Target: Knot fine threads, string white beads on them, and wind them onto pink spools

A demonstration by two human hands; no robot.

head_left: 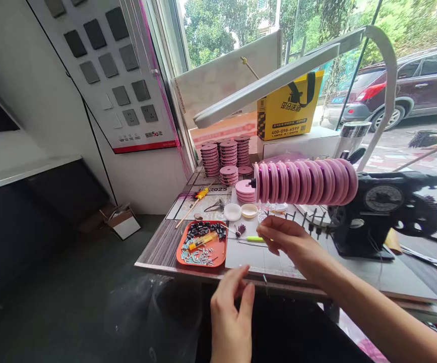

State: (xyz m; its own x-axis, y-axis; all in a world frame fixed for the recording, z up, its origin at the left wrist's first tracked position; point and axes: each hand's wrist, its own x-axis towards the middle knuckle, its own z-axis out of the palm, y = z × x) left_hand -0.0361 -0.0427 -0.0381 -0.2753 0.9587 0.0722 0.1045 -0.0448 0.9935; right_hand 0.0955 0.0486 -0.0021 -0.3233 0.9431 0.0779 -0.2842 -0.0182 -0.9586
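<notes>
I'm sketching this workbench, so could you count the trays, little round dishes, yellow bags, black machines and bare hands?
Trays: 1 (orange-red tray)
Round dishes: 2 (white dish, cream dish)
Yellow bags: 1 (yellow bag)
Black machines: 1 (black machine)
Bare hands: 2 (left hand, right hand)
Total: 7

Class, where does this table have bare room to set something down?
Bare: the strip of table between the orange tray and the left edge, and the front left corner of the pale board, beside the tray and in front of the green-handled tool. Crowded: behind that tool, where shallow dishes sit close to stacked pink spools.
</notes>
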